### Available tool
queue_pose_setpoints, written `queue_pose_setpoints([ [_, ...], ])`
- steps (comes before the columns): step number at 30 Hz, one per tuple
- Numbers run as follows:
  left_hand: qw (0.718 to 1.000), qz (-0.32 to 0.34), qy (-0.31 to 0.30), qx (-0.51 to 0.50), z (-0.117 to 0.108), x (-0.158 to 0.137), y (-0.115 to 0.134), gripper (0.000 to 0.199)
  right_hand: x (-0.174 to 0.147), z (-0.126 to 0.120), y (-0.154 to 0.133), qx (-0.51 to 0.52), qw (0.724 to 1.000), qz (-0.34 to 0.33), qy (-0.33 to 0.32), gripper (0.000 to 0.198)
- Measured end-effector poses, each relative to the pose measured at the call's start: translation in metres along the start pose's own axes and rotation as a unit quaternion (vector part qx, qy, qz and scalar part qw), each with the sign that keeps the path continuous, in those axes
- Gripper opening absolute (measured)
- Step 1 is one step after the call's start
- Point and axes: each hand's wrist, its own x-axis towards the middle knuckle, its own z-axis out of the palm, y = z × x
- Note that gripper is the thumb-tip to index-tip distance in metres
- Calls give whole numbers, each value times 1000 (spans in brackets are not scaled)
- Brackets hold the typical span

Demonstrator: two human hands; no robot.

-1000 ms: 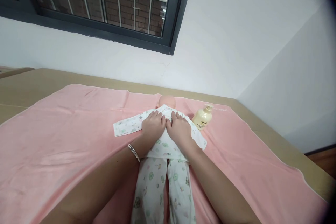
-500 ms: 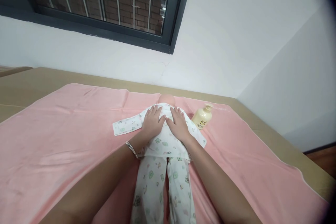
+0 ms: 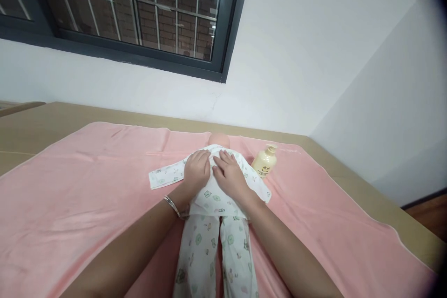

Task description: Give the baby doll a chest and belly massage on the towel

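Observation:
A doll in a white long-sleeved top (image 3: 214,198) and matching trousers (image 3: 200,251), printed with small green animals, lies stretched out before me. Its bald head (image 3: 219,139) shows at the far end; whether it lies face up or down I cannot tell. My left hand (image 3: 197,167), with a silver bangle at the wrist, rests cupped on the left part of the upper top, fingers close together. On the right side of the upper top lies my right hand (image 3: 229,172), palm down with fingers slightly spread. Neither hand grips anything visible.
A cream pump bottle (image 3: 264,162) stands right of the doll, close to its sleeve. Beneath both is a pink blanket (image 3: 104,186) with wrinkles, spread over a tan surface (image 3: 70,114). Behind rises a white wall (image 3: 279,79) with a dark-framed, barred window (image 3: 223,56).
The view has tilted slightly upward. My left hand has drawn its fingers in and shifted left on the top; my right hand has moved a little left, toward the middle of the top.

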Motion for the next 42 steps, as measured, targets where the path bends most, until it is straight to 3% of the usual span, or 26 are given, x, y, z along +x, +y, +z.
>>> queue_pose_setpoints([
  [3,999,-32,18,-20,-12,12,1,33,0,-1,1,-5,999,20,32,45],
  [7,990,-115,39,-75,-24,24,6,32,0,-2,-1,-18,999,12,-25,47],
  [13,947,-230,47,-217,-33,33,19,27,-1,-9,-13,-38,999,26,17,41],
  [17,885,-318,32,-338,-35,42,28,23,-5,-12,-22,-40,996,28,-78,56],
  [20,844,-359,11,-398,-41,44,36,23,-7,-31,-22,-24,985,2,-174,66],
  [22,851,-333,8,-405,-46,41,43,25,-9,-57,-18,-15,978,-10,-210,67],
  [26,918,-129,-16,-374,-39,38,69,28,-10,-110,2,-52,989,60,-121,67],
  [28,908,-108,-46,-403,-20,46,87,29,-8,-123,17,-72,986,120,-91,68],
  [30,851,-189,-47,-488,7,63,106,34,-4,-126,33,-93,976,176,-84,69],
  [33,682,-398,-80,-608,46,94,132,52,2,-118,54,-127,966,215,-68,67],
  [35,603,-459,-111,-643,62,109,144,65,5,-112,62,-144,965,213,-56,62],
  [37,563,-478,-131,-662,70,117,151,72,7,-110,65,-166,964,201,-45,57],
  [42,518,-479,-160,-691,66,109,153,67,9,-114,62,-204,957,205,-31,50],
])
